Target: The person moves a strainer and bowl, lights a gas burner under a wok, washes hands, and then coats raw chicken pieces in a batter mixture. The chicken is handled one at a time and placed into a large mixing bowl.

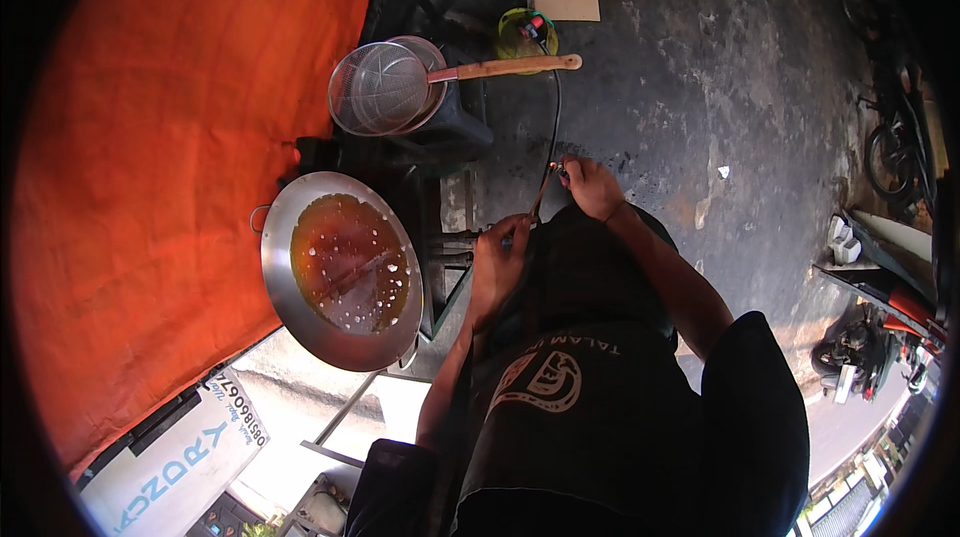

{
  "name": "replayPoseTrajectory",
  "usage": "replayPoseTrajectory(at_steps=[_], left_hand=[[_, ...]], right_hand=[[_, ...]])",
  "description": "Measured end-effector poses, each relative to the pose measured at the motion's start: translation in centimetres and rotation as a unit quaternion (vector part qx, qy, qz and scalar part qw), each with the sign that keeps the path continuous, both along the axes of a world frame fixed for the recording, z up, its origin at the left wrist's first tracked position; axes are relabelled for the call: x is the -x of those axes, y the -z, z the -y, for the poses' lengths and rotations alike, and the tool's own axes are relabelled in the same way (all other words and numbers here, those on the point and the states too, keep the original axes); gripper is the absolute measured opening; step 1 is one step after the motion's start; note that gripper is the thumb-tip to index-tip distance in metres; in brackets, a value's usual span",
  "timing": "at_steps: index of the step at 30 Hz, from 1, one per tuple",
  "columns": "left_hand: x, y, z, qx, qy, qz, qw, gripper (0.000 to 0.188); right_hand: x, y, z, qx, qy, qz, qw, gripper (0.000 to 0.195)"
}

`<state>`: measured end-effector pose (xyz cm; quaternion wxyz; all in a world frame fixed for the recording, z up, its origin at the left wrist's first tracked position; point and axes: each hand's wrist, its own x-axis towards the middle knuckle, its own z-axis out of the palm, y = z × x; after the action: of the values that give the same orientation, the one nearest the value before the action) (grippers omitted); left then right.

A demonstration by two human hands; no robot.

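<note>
My right hand is shut on a small object that looks like a lighter, with a small orange glow at its tip. Lower left of it, my left hand pinches a thin brownish strip or stick that points up towards the glow; a dark hose runs close behind. Left of my left hand are the burner's metal pipes. A large metal wok stands further left, holding amber oil with pale bits. Above the wok, a wire mesh strainer with a wooden handle lies over a round metal bowl.
The bowl rests on a dark plastic stool. A green gas cylinder and an open cardboard box are at the top. An orange tarp hangs on the left. Parked motorcycles stand at the far right.
</note>
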<state>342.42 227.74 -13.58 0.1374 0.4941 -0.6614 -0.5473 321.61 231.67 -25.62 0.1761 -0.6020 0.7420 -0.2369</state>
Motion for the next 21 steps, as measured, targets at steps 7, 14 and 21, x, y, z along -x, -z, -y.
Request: replayPoseTrajectory(at_steps=[7, 14, 21], left_hand=[[0.1, 0.0, -0.2, -0.007, 0.0, 0.003, 1.0, 0.027], [0.5, -0.1, -0.3, 0.011, 0.001, 0.0, 1.0, 0.027], [0.7, 0.1, -0.6, 0.009, -0.003, -0.012, 1.0, 0.026]], right_hand=[[0.1, -0.8, -0.2, -0.001, -0.001, -0.018, 1.0, 0.022], [0.6, 0.5, -0.1, -0.016, -0.005, -0.018, 1.0, 0.027], [0.8, 0.7, -0.2, -0.001, 0.004, -0.008, 1.0, 0.022]])
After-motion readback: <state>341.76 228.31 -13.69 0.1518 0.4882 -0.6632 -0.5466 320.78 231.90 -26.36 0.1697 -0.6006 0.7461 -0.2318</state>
